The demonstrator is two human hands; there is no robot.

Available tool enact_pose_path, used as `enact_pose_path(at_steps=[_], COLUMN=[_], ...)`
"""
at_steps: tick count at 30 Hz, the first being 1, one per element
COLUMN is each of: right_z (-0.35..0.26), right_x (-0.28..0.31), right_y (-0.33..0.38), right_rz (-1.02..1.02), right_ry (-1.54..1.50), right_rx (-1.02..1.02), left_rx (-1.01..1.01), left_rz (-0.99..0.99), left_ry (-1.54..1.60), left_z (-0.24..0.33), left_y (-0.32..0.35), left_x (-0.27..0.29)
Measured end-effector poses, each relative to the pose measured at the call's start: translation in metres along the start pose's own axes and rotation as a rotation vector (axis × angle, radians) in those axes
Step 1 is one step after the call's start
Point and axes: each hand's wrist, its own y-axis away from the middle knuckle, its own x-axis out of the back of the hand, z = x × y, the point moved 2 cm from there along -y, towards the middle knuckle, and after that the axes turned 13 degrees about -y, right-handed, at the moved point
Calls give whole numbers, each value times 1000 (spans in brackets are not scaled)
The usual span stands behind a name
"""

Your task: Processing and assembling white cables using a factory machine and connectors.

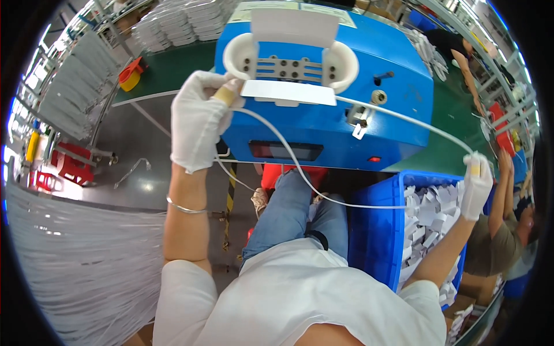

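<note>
A blue bench machine (pixel 323 124) stands in front of me, with two white curved guides and a slotted metal plate on top. Across its front lies a blank white card (pixel 288 92). My left hand (pixel 199 124), in a white glove with tan finger covers, is closed in a pinch at the card's left end, where a white cable (pixel 287 151) comes out and loops down to the right. Out to the right, my right hand (pixel 478 181), also gloved, is closed on a stretch of white cable (pixel 412 120) running taut from the card's right end. The fingertips partly hide what they grip.
A blue bin (pixel 376 230) full of white paper pieces stands below my right arm. Many white cables (pixel 86 265) hang at the left. An orange-and-yellow tape dispenser (pixel 133 74) sits on the green bench (pixel 173 66). Other people work at the far right.
</note>
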Motion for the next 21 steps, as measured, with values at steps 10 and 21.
enact_pose_path(at_steps=[10,21], right_z=[12,-6], right_x=[-72,-44], right_y=[-101,-74], right_rz=[-156,7], right_ry=[-53,-215], right_rx=[148,-99], left_rx=[-25,-1], left_rz=[47,10], left_ry=[112,1], left_z=[-11,-23], left_y=[20,54], left_x=[3,26])
